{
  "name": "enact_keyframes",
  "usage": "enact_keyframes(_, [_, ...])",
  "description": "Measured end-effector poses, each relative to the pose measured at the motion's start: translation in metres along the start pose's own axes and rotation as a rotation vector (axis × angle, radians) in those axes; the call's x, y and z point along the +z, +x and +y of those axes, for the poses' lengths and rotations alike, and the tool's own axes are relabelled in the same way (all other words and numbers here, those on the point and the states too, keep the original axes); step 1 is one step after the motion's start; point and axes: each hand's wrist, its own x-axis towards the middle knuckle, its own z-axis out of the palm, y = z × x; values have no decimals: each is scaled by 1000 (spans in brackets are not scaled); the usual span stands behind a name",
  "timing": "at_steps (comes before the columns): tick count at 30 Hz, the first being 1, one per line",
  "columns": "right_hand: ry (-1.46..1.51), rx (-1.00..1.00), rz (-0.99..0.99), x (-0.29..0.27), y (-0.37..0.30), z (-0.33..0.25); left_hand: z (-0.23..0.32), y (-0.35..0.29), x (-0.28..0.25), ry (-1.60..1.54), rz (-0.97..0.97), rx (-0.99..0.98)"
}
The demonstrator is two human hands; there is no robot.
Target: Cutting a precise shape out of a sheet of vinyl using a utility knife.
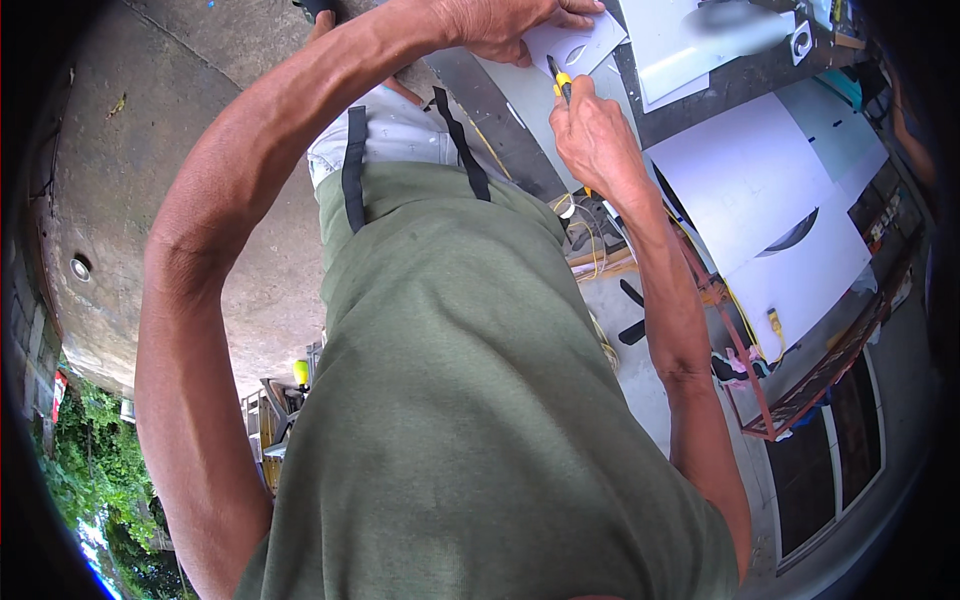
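Observation:
At the top, a small white sheet point(600, 48) lies on the grey work surface, with a curved, slit-like opening in it. My left hand point(500, 25) rests on the sheet's left part, its fingers spread and pressing down, partly cut off by the upper edge. Closed around a yellow and black utility knife point(563, 82), my right hand point(598, 135) is at the sheet's near edge. The knife's dark tip points up and left, close to the curved opening; whether it touches the sheet I cannot tell.
Right of the sheet lie larger white panels point(665, 40). Further right, big white sheets point(745, 185) cover another surface, with a yellow cable connector point(775, 322) on them. A reddish metal frame point(765, 410) stands below. Yellow cord point(592, 235) hangs near my right forearm.

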Motion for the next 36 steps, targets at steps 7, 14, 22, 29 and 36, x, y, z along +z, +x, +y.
enact_keyframes(7, [-78,-57,2,-8,-2,0,2,1,-7,11,-31,-6])
enact_keyframes(14, [-124,-113,-17,-15,-2,2,4,1,-9,3,-66,-25])
enact_keyframes(22, [-115,-104,-12,-13,-6,4,4,0,-12,-23,-71,-7])
enact_keyframes(29, [-122,-122,-97,-25,0,11,6,-2,-9,-24,-30,5])
enact_keyframes(36, [56,15,-180,-33,2,-3,-1,5,-3,-7,-22,3])
